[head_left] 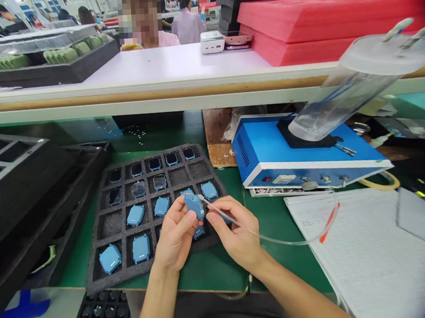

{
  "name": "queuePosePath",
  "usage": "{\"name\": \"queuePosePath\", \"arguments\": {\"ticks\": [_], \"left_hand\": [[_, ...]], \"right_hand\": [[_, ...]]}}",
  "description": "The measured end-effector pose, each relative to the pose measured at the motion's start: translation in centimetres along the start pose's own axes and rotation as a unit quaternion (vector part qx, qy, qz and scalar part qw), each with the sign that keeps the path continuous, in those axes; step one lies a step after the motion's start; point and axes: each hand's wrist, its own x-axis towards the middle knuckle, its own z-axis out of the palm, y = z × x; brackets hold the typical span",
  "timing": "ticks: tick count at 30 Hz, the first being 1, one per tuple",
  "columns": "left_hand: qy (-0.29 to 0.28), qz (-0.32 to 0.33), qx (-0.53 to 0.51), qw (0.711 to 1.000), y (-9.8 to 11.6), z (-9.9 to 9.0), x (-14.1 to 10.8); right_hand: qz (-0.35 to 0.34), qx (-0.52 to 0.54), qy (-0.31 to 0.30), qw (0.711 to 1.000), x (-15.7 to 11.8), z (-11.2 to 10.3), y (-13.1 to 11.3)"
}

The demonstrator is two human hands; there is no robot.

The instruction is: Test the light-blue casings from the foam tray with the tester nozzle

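The step in hand appears to be bringing the narrow tip of a clear tube [289, 243] to the upper edge of a blue watch case [194, 205]. The case is lifted over the near right part of a grey foam tray [110, 225] on the green counter [276, 265]. The left hand [175, 231] has its grip closed on the case, thumb against the near face and fingers behind. The right hand [240, 231] pinches the tube just behind its tip, thumb and forefinger nearly together. Whether the tip touches the case is hard to tell, as the fingers crowd that spot.

From there the tube curves right towards the front of a blue box [257, 178]. More blue cases lie in the tray's nearer rows, with dark-faced pieces in the far ones. Any further move at the edge calls for a steady left grip and a fine, light turn of the right, keeping the tube slack.
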Motion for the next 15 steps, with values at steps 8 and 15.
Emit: {"name": "queuePosePath", "arguments": {"ticks": [8, 15], "left_hand": [[-0.015, -0.001, 0.006, 1.000, -0.14, 0.04, -0.05], [-0.006, -0.003, 0.039, 0.999, -0.09, 0.19, -0.11]], "right_hand": [[0.003, 0.026, -0.011, 1.000, -0.01, -0.13, 0.00], [0.003, 0.050, -0.011, 0.999, 0.10, -0.23, -0.03]]}}
